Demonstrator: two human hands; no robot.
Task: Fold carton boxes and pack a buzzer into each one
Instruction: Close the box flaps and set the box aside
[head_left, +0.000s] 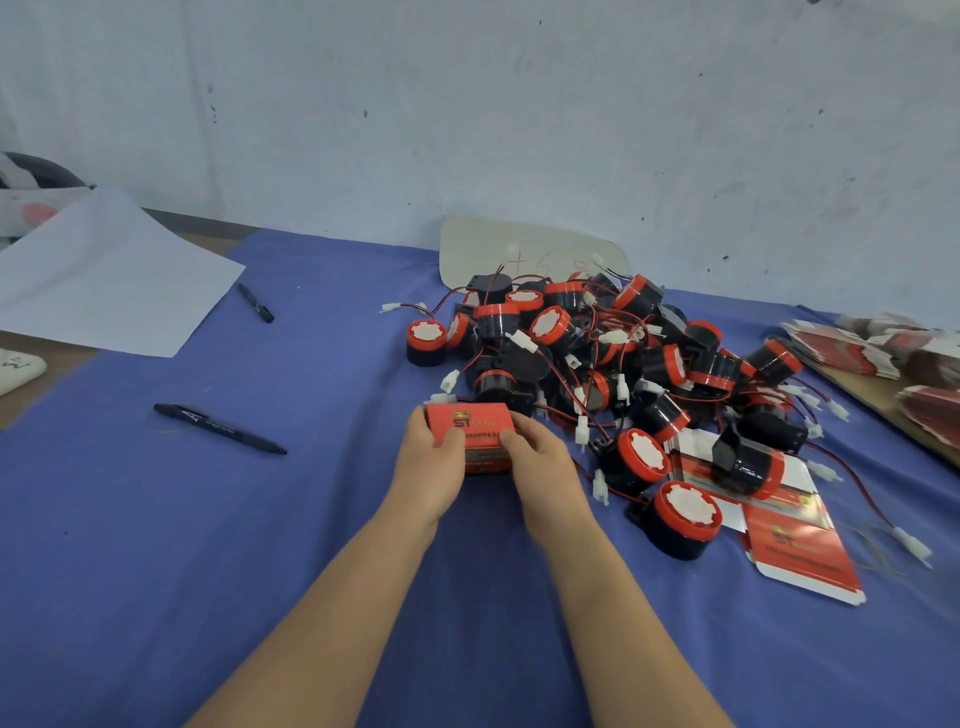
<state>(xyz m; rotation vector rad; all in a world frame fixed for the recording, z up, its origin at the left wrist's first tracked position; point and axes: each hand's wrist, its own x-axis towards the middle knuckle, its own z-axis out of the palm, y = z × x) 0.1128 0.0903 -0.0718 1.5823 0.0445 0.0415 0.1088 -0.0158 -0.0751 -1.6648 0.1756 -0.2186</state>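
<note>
Two bare forearms reach in from the near edge over the blue cloth (156, 545) that covers the bench. Both hands meet at the middle of the scene on a small red carton box (475, 427). The left hand (434, 460) curls round its left end with the thumb lying on the top face. The right hand (540, 462) grips the right end, thumb pressed on the near part of the top. The box sits low over the cloth, just at the near edge of the buzzer pile; whether it rests on the cloth cannot be told.

To the right of the hands, a single black buzzer with a red rim (685, 517) lies on its side. It overlaps some flat, unfolded red-and-white cartons (802, 551) spread on the cloth. To the left, well apart from the hands, lies a dark pen (218, 428).

Beyond the box rises the heap of buzzers (597, 353), black and red, tangled with red-and-black wires and white plugs. Farther left a second pen (254, 302) lies near a white sheet of paper (104, 280). At the far right, stacks of flat cartons (883, 348) sit on a brown board. A pale rounded panel (530, 247) leans against the wall behind the heap.
</note>
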